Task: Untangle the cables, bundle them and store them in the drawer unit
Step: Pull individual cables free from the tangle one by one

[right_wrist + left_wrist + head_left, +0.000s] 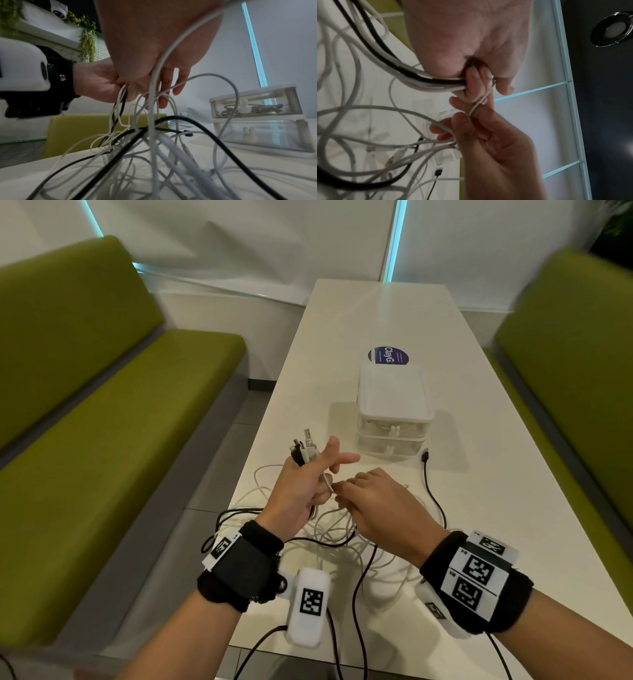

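Note:
A tangle of white and black cables (346,542) lies on the white table (496,508) below my hands. My left hand (305,481) grips a bunch of cable ends, whose plugs (305,448) stick up above the fist. From that fist a thin white cable (479,104) runs to my right hand (373,501), which pinches it close beside the left hand (471,67). In the left wrist view the right hand (481,129) also holds further white strands. The clear two-drawer unit (394,412) stands just beyond, both drawers closed, with cables inside the top drawer (254,108).
A loose black cable with its plug (425,456) lies right of the hands, near the drawer unit. A round purple sticker (388,356) is on the table behind the unit. Green benches (102,440) flank the table on both sides (575,354).

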The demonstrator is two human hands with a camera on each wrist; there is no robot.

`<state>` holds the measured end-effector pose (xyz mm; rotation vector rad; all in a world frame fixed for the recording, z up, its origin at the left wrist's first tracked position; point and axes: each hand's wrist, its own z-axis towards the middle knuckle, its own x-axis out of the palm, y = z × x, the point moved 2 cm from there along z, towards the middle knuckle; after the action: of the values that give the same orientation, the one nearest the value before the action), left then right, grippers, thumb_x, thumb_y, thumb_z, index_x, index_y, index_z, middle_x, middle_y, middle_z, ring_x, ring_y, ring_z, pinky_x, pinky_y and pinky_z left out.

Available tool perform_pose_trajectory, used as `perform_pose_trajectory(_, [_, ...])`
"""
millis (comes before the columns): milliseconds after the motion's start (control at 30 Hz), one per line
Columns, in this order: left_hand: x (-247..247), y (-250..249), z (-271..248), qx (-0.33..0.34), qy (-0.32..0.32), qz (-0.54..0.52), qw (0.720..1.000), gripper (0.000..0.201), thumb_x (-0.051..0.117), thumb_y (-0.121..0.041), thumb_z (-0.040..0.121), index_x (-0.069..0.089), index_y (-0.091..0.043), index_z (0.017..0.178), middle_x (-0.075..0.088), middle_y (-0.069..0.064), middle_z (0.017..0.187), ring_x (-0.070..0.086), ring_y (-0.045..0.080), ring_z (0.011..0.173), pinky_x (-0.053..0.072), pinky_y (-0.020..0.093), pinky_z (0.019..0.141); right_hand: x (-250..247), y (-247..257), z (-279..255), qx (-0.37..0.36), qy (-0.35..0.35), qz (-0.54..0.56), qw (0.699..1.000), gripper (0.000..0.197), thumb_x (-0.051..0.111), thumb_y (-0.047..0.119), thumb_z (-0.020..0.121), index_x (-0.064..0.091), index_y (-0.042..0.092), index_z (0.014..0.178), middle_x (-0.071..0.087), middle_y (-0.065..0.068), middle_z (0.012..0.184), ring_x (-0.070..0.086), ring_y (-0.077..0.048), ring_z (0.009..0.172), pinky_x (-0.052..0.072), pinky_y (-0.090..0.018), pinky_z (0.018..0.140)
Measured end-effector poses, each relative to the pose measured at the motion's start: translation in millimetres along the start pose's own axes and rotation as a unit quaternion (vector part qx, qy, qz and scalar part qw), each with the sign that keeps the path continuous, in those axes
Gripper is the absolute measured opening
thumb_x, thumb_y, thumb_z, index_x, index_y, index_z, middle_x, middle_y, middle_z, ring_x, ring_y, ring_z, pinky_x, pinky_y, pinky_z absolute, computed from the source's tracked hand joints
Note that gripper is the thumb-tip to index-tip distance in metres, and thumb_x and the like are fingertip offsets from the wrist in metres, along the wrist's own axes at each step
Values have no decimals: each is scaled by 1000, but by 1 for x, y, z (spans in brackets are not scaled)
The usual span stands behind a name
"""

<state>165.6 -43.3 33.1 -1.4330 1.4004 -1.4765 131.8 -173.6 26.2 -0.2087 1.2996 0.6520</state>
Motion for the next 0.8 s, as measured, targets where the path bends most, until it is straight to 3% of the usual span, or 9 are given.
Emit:
perform_pose_trajectory(67, [2, 0, -2, 1, 10, 30, 1000, 60, 59, -44, 84, 66, 13, 103, 49, -12, 52, 19, 5, 38, 14, 20, 40, -1, 0, -1, 8, 13, 12, 1000, 32, 35, 19, 91, 65, 12, 85, 66, 0, 68, 59, -24, 62, 51, -39, 66])
perform_pose_trajectory(167, [6, -2, -6, 16, 22, 77, 997, 51, 65, -39, 79, 70, 9, 96, 42, -14, 41, 18, 8, 40, 18, 19, 41, -1, -5, -3, 33, 39, 41, 998, 24, 46, 20, 97, 68, 14, 106, 71, -4, 87, 62, -28, 77, 50, -41, 64])
perform_pose_trajectory(333, [6, -2, -6, 14, -3, 97, 995, 63, 56, -52, 85, 71, 8, 96, 24, -5, 45, 19, 9, 41, 20, 19, 40, -3, -5, -5, 26, 13, 62, 998, 23, 47, 20, 93, 69, 16, 99, 73, -3, 94, 63, -29, 74, 49, -41, 57])
perform_pose_trajectory(400, [6, -2, -9, 26, -30, 132, 990, 55, 48, -51, 93, 77, -4, 88, 32, 0, 50, 30, 10, 46, 29, 18, 43, -2, -6, -4, 36, -1, 72, 997, 23, 50, 20, 92, 71, 16, 100, 74, -2, 93, 64, -28, 74, 50, -37, 58])
perform_pose_trajectory(467, [7, -2, -10, 49, -38, 174, 983, 50, 42, -43, 99, 79, -14, 81, 56, -10, 59, 47, 4, 56, 39, 12, 54, -2, -8, -4, 53, -10, 98, 994, 22, 53, 19, 92, 73, 16, 101, 74, -1, 96, 66, -22, 80, 52, -36, 64])
perform_pose_trajectory(567, [2, -1, -8, 75, -17, 199, 977, 46, 38, -28, 101, 79, -14, 86, 70, -11, 97, 60, -2, 88, 43, 16, 80, -1, -11, -3, 87, -9, 141, 986, 18, 57, 21, 94, 74, 17, 96, 74, 1, 82, 64, -15, 69, 44, -26, 61])
perform_pose_trajectory(633, [-3, 0, -6, 94, -7, 203, 975, 55, 28, -34, 104, 79, -15, 92, 71, -9, 104, 60, 2, 101, 42, 23, 92, 1, -13, -3, 108, 6, 144, 984, 19, 56, 26, 95, 74, 19, 95, 72, 2, 76, 62, -15, 68, 42, -24, 60])
perform_pose_trajectory(733, [-8, 0, -5, 101, 32, 152, 983, 71, 20, -57, 99, 77, -15, 100, 72, -4, 109, 62, 11, 109, 46, 31, 97, 4, -17, -2, 140, 26, 150, 978, 23, 52, 33, 97, 71, 20, 97, 71, 0, 75, 63, -19, 70, 49, -35, 67])
perform_pose_trajectory(800, [-10, -3, -5, 82, 50, 54, 994, 76, 21, -60, 97, 76, -9, 89, 75, 9, 93, 68, 20, 98, 48, 35, 96, 5, -18, 0, 148, 56, 134, 978, 24, 48, 32, 99, 69, 22, 104, 72, 0, 81, 64, -21, 76, 49, -36, 71])
